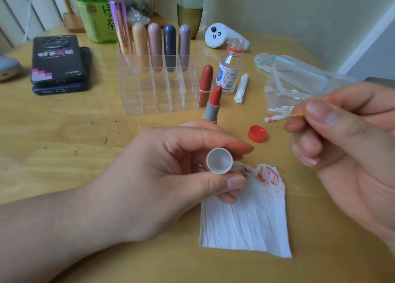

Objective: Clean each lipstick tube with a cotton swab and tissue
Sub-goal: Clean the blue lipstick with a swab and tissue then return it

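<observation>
My left hand (171,175) holds a pale lipstick cap (219,160) between thumb and fingers, its hollow opening facing me. My right hand (346,145) pinches a cotton swab (280,117) whose tip is stained red, raised to the right of the cap. An uncapped red lipstick (212,105) stands upright just behind my left hand. A white tissue (245,214) with red smears lies on the table under and in front of my left fingers.
A clear acrylic organizer (158,88) holds several capped lipsticks. Beside it stand an open small bottle (229,66), its red cap (257,133), a paper wrapper (241,88), a bag of swabs (284,98), a lidded box (292,68). Two stacked phones (57,64) lie left.
</observation>
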### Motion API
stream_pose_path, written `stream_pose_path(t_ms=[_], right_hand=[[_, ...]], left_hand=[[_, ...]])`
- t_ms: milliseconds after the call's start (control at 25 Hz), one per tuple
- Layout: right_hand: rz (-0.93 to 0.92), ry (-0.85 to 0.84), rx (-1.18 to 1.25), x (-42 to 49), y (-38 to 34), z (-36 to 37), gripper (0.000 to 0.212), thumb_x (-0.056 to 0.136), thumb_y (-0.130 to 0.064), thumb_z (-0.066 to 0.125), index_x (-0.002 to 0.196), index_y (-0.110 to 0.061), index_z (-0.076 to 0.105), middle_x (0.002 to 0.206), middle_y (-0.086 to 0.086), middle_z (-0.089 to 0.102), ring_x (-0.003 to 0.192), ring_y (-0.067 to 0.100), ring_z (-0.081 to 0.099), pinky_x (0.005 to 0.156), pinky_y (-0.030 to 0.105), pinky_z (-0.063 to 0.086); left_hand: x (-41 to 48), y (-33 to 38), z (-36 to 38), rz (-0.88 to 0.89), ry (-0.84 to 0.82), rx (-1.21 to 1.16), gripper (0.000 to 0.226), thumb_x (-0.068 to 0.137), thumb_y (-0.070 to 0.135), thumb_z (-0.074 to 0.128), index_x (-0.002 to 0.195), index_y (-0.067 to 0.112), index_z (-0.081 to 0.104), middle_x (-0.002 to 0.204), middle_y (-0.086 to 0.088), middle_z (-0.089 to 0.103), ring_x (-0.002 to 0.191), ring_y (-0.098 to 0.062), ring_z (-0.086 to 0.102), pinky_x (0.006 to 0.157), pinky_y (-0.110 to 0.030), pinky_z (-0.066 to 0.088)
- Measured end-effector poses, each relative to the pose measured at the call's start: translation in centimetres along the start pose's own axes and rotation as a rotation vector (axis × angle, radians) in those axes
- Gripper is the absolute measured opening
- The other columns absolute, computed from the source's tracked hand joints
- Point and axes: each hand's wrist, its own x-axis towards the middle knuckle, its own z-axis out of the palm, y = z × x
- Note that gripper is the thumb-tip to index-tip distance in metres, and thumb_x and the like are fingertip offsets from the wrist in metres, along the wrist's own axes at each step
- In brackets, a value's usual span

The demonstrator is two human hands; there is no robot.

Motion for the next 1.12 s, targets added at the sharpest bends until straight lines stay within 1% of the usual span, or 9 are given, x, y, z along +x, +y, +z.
stream_pose_path(t_ms=[120, 280, 400, 480, 640, 720, 800, 1000, 1120], right_hand=[[0.017, 0.008, 0.004, 0.1, 0.1, -0.2, 0.004, 0.071, -0.020, 0.072, 0.071, -0.016, 0.070, 0.063, 0.023, 0.060, 0.053, 0.014, 0.062, 0.049, 0.021, 0.040], [0.060, 0.052, 0.005, 0.4, 0.2, -0.5, 0.001, 0.068, -0.016, 0.071, 0.067, -0.015, 0.070, 0.063, 0.018, 0.063, 0.049, 0.016, 0.056, 0.046, 0.024, 0.039], [0.131, 0.082, -0.026, 0.9, 0.1, -1.2, 0.002, 0.065, -0.015, 0.072, 0.066, -0.014, 0.070, 0.063, 0.015, 0.065, 0.048, 0.017, 0.050, 0.047, 0.026, 0.039], [0.191, 0.091, -0.062, 1.3, 0.1, -2.1, 0.004, 0.063, -0.015, 0.073, 0.066, -0.013, 0.070, 0.064, 0.017, 0.063, 0.050, 0.019, 0.050, 0.049, 0.029, 0.039], [0.298, 0.088, -0.123, 1.9, 0.3, -3.3, 0.016, 0.059, 0.000, 0.078, 0.065, -0.011, 0.069, 0.069, 0.027, 0.054, 0.056, 0.021, 0.053, 0.054, 0.028, 0.042], [0.316, 0.088, -0.138, 2.0, 0.6, -3.5, 0.019, 0.069, 0.009, 0.070, 0.066, -0.010, 0.069, 0.068, 0.024, 0.057, 0.056, 0.021, 0.051, 0.053, 0.030, 0.041], [0.325, 0.091, -0.136, 2.0, 0.9, -3.5, 0.022, 0.072, 0.012, 0.066, 0.066, -0.009, 0.069, 0.066, 0.021, 0.060, 0.056, 0.022, 0.050, 0.053, 0.030, 0.041], [0.354, 0.053, -0.143, 1.8, 1.2, -3.1, 0.009, 0.066, 0.002, 0.067, 0.069, -0.006, 0.068, 0.069, 0.022, 0.060, 0.057, 0.024, 0.051, 0.052, 0.028, 0.045], [0.375, 0.037, -0.149, 1.7, 1.1, -3.1, 0.023, 0.060, 0.009, 0.076, 0.078, 0.003, 0.063, 0.066, 0.020, 0.058, 0.057, 0.026, 0.051, 0.051, 0.027, 0.045]], left_hand=[[-0.3, -0.3, -0.1, 0.019, 0.008, 0.011, 0.046, 0.069, 0.002, 0.083, 0.111, 0.019, 0.073, 0.086, -0.006, 0.074, 0.068, -0.022, 0.073, 0.065, -0.033, 0.060], [-0.6, 0.0, -0.6, 0.132, 0.033, 0.152, 0.031, 0.067, 0.006, 0.087, 0.092, 0.012, 0.069, 0.083, -0.014, 0.072, 0.062, -0.030, 0.069, 0.056, -0.043, 0.059], [-0.4, 0.5, -1.4, 0.242, 0.111, 0.399, 0.020, 0.077, 0.030, 0.080, 0.094, 0.022, 0.072, 0.082, -0.007, 0.069, 0.068, -0.029, 0.063, 0.059, -0.036, 0.051], [-0.3, 0.6, -2.0, 0.263, 0.196, 0.495, 0.016, 0.084, 0.035, 0.072, 0.097, 0.025, 0.072, 0.084, -0.003, 0.064, 0.071, -0.024, 0.059, 0.061, -0.027, 0.045], [-0.2, 0.5, -3.2, 0.104, 0.343, 0.646, 0.014, 0.080, 0.030, 0.072, 0.090, 0.023, 0.065, 0.072, 0.000, 0.058, 0.061, -0.020, 0.052, 0.052, -0.029, 0.043], [0.2, 0.4, -3.7, -0.071, 0.344, 0.856, 0.011, 0.079, 0.035, 0.072, 0.082, 0.029, 0.064, 0.068, 0.006, 0.061, 0.060, -0.012, 0.053, 0.050, -0.018, 0.041], [0.7, 0.5, -3.8, -0.187, 0.312, 0.947, 0.015, 0.074, 0.043, 0.073, 0.075, 0.032, 0.063, 0.071, 0.013, 0.063, 0.068, -0.003, 0.056, 0.060, -0.011, 0.043], [1.3, 0.4, -3.4, -0.196, 0.263, 1.112, 0.025, 0.074, 0.057, 0.069, 0.078, 0.034, 0.062, 0.068, 0.015, 0.058, 0.078, 0.008, 0.051, 0.053, -0.014, 0.037], [1.1, 0.5, -3.3, -0.211, 0.249, 1.133, 0.034, 0.070, 0.065, 0.068, 0.086, 0.035, 0.062, 0.072, 0.016, 0.057, 0.081, 0.008, 0.050, 0.054, -0.014, 0.037]])
